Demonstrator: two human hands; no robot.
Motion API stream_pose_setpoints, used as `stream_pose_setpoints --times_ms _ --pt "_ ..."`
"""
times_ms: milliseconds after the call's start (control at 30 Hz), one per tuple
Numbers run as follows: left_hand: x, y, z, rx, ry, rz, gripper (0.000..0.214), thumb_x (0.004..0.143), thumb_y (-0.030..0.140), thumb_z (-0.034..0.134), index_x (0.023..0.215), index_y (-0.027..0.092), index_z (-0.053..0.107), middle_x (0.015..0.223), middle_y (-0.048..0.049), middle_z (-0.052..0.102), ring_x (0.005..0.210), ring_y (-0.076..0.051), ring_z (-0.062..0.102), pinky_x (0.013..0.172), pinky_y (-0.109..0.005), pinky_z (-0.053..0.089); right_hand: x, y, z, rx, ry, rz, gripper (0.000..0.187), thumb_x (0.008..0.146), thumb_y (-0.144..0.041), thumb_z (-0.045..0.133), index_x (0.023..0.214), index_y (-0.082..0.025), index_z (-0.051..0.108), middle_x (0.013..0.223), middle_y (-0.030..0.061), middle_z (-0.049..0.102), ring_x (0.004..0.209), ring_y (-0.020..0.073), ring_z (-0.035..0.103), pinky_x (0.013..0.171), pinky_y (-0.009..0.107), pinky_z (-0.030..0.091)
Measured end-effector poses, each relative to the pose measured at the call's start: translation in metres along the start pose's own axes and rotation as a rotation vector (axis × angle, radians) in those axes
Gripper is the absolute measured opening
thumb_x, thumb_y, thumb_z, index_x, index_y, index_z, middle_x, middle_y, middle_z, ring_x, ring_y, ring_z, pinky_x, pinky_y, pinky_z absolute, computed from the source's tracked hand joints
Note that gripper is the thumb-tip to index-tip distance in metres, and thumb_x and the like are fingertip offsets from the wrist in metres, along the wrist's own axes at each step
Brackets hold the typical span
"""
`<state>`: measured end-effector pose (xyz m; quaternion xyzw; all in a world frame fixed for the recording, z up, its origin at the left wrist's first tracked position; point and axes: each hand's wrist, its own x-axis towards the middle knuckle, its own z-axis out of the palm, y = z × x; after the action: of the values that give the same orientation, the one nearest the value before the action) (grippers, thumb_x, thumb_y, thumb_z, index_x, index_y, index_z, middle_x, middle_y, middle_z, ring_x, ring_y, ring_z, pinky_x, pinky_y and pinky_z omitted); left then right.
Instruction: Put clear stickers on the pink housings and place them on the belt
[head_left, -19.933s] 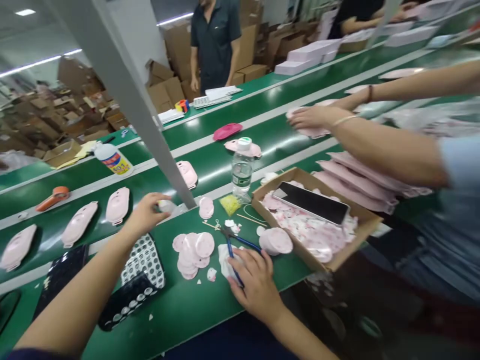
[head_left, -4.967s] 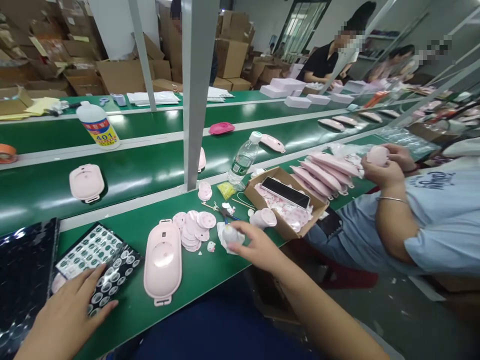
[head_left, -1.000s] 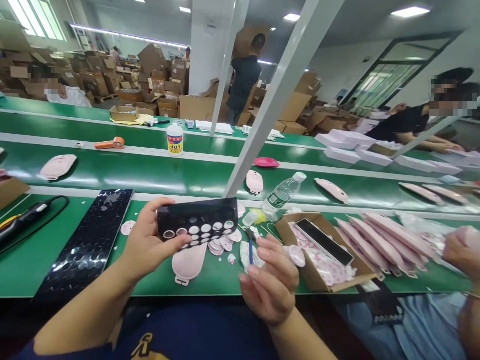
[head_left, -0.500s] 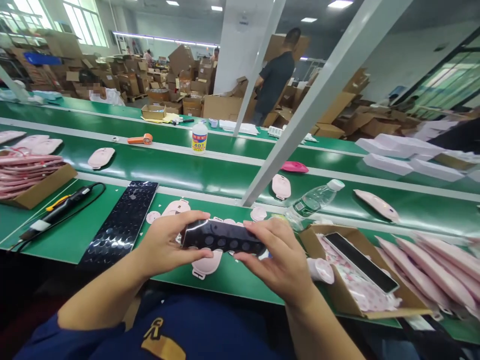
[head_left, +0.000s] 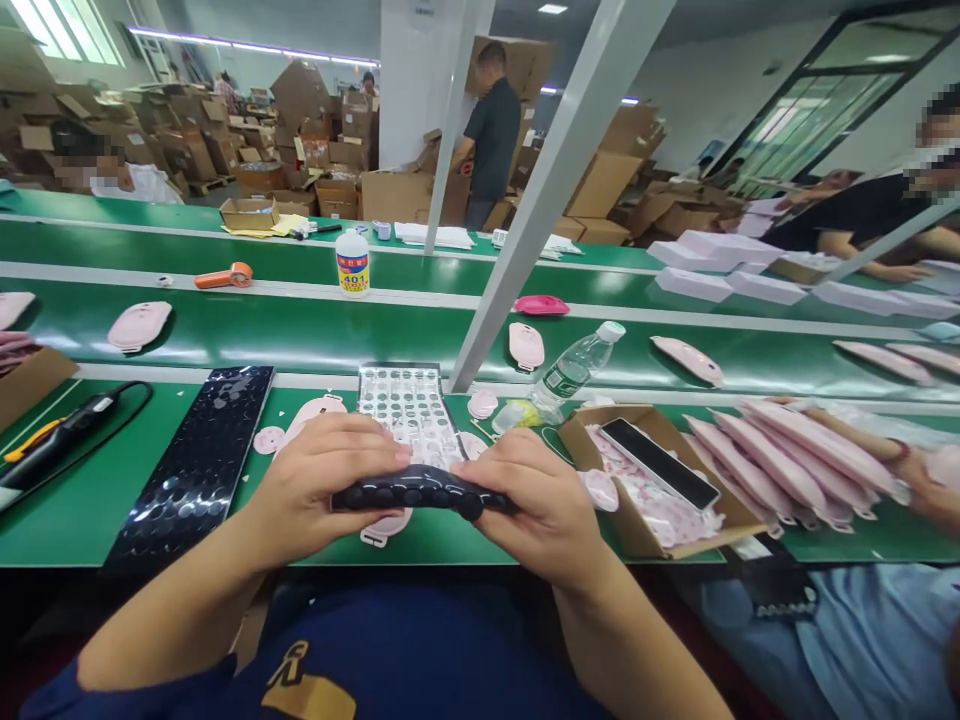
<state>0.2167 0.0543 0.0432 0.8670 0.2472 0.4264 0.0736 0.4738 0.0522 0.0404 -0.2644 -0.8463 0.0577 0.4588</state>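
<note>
Between my hands a glossy black strip with rows of round pads [head_left: 420, 489] is bent into an arch, its edge turned toward me. My left hand [head_left: 322, 480] pinches its left end, thumb below and fingers on top. At the opposite end my right hand [head_left: 529, 500] grips it the same way. Beyond the strip lies a clear sheet with dark dots [head_left: 403, 395]. Pink shell parts [head_left: 319, 408] rest beside it, one partly under my hands. To the left, a longer black sheet of round pads [head_left: 199, 455] lies flat on the bench.
On the right stand a carton [head_left: 645, 535] holding a phone [head_left: 660, 462], a tilted water bottle [head_left: 577, 370] and stacked pink pieces [head_left: 795, 460]. A co-worker's hand [head_left: 919, 480] is by that stack. A black-and-yellow tool [head_left: 60, 440] lies left; a glue bottle [head_left: 352, 265] stands behind.
The black strip has tipped from showing its face to showing its edge, and now bows upward. My view has swung right, bringing the co-worker's arm and the dotted clear sheet into sight.
</note>
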Motion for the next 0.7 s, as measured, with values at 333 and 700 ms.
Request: stream_pose_setpoints --times_ms 333,700 --pt "0.005 0.002 0.014 -0.219 -0.005 0.016 0.014 0.088 0.017 0.066 0.102 0.021 0.069 0.08 -0.0025 0.072 0.077 -0.016 0.069 0.073 -0.031 0.053 -0.003 -0.003 -0.009 0.123 0.015 0.006 0.003 0.088 -0.021 0.068 0.088 -0.022 0.071 0.066 -0.0008 0.067 0.064 0.014 0.06 0.063 0.031 0.046" --pt "-0.002 -0.004 -0.006 0.004 0.095 -0.133 0.008 0.085 0.016 0.071 0.088 0.023 0.07 0.074 0.0031 0.071 0.068 -0.011 0.066 0.075 -0.026 0.056 -0.006 0.01 0.008 0.137 0.09 0.237 0.044 0.092 -0.046 0.062 0.131 -0.029 0.055 0.125 0.0091 0.057 0.115 0.0239 0.057 0.097 0.042 0.05"
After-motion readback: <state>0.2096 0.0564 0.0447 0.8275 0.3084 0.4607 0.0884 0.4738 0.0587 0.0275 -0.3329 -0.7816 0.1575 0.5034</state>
